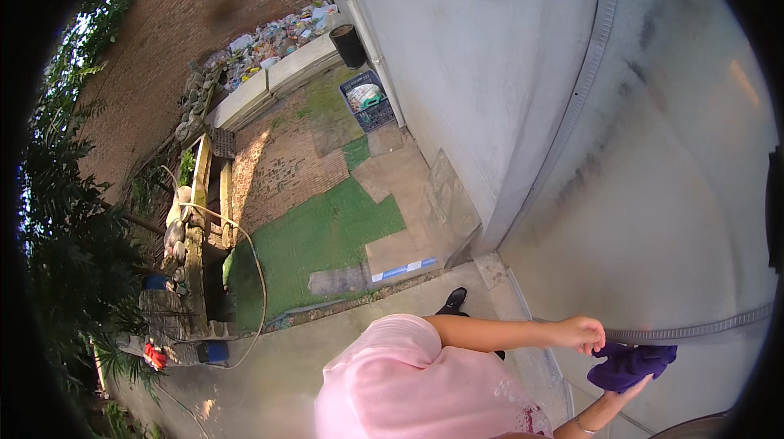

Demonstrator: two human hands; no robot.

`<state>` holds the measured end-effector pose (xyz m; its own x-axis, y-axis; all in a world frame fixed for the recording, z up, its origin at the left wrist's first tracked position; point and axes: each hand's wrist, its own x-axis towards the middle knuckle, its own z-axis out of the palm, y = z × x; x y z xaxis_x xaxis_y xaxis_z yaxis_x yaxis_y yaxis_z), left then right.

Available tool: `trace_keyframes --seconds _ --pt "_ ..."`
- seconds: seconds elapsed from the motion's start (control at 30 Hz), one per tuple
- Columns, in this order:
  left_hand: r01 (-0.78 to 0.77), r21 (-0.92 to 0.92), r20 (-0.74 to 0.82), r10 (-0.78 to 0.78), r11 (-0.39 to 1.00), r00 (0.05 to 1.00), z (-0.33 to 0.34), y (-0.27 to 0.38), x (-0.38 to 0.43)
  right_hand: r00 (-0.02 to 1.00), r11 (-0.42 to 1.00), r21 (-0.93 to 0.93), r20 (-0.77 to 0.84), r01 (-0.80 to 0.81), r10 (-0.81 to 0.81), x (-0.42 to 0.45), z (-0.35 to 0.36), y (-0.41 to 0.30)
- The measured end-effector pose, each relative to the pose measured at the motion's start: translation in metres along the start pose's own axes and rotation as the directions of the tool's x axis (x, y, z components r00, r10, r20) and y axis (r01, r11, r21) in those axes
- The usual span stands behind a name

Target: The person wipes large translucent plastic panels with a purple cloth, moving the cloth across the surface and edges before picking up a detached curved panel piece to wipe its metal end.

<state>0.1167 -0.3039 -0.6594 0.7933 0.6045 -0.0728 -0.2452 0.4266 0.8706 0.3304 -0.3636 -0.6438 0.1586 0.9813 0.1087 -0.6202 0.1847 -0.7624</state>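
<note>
A bunched dark purple cloth (634, 365) is between my hands at the lower right. My left hand (582, 335), at the end of the upper bare forearm, has its curled fingers at the cloth's near upper corner and seems to pinch it. From below, my right hand (634, 389) holds the cloth, its fingers partly hidden by the fabric; a thin bracelet (587, 427) circles that wrist. The cloth lies just beside the grey ribbed edging strip (692, 332) of a large, pale, translucent panel (643, 243).
A grey wall with a white pipe (367, 28) rises above. Beyond are a dark crate (370, 111), a black bucket (347, 46) and a heap of mixed litter (275, 41). A green mat (324, 224) and a hose (263, 280) lie left. A metal rim (692, 430) shows at bottom right.
</note>
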Motion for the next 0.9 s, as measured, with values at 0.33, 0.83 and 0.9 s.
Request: trace_keyframes --seconds 0.33,0.83,0.9 --pt "0.439 -0.181 0.230 -0.396 0.880 0.889 -0.014 -0.024 -0.028 0.941 0.914 -0.350 -0.328 -0.206 0.087 -0.002 0.038 0.007" --pt "0.268 -0.543 0.226 -0.169 0.796 0.959 0.053 -0.058 -0.002 0.953 0.876 -0.376 -0.119 -0.301 0.277 -0.007 0.016 0.019" --pt "0.198 -0.609 0.215 -0.080 0.768 0.973 0.056 -0.058 -0.009 0.948 0.867 -0.389 -0.069 -0.312 0.310 -0.006 0.006 0.017"
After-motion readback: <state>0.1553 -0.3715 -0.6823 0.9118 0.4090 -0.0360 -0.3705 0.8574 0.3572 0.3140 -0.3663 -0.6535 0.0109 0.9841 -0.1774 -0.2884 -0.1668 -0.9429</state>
